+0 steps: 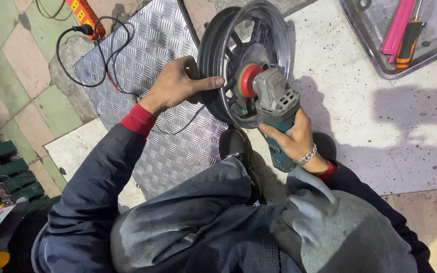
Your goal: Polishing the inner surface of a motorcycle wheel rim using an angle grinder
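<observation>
Head view, looking down over the person's lap and knees. Left hand [178,86] is closed on the rim of a dark metal wheel [218,65], fingers over the outer edge and thumb lying across toward the spokes. Wheel stands upright on its edge, partly over a sheet of diamond-pattern tread plate [147,60] and partly over the pale speckled floor [360,111], just in front of the person's dark shoe [234,144]. Right hand [292,139] is wrapped around the teal body of an angle grinder [274,108]; a silver chain bracelet [307,155] sits at that wrist. Grinder's grey head points into the wheel, and its red disc [249,80] is against the hub area between the spokes; exact contact point cannot be made out. Both hands are clamped, one on each item, set apart at either side of the wheel. Black cable [94,81] loops over the tread plate up to an orange power strip [84,15] at the top left. Container noted: a shallow metal tray [375,55] at top right on the floor, well apart from the wheel, holding a pink flat strip [398,25] and a screwdriver with orange-and-black handle [409,43] lying side by side. Green boxes [6,167] are stacked at the left edge.
</observation>
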